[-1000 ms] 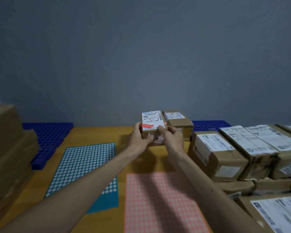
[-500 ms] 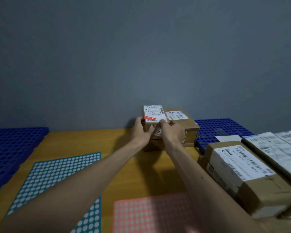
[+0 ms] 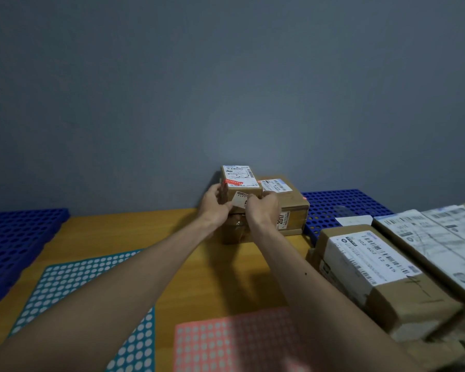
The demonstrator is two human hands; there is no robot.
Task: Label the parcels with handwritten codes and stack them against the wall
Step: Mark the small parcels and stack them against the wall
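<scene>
View from the head, looking forward along 2 bare forearms that reach from the bottom of the frame to its centre.

At centre, a small brown cardboard parcel with a white shipping label and red strip (image 3: 240, 181) sits on top of a lower brown cardboard box (image 3: 234, 233), close against the plain grey wall (image 3: 226, 89). The left hand (image 3: 215, 208) grips its left side with curled fingers. The right hand (image 3: 262, 213) grips its front right corner. Both hands cover part of a small white sticker on the front face.

Touching the parcel on the right is a wider brown cardboard parcel with a white label (image 3: 285, 202). Behind that, at centre right, lies a blue perforated plastic pallet (image 3: 338, 208); a second blue perforated pallet (image 3: 16, 237) fills the left edge. A row of long brown parcels with white barcode labels (image 3: 373, 272) crowds the lower right, just beside the right forearm. On the yellow wooden table (image 3: 145, 232), a teal sheet of white round stickers (image 3: 73, 285) lies at lower left and a pink sheet of white round stickers (image 3: 239, 342) at bottom centre, both partly hidden by the arms.

1 second ago the parcel was held in front of the wider parcel and a stack of brown boxes showed at far left. That stack is out of frame now, and the parcel stands nearer the wall.
</scene>
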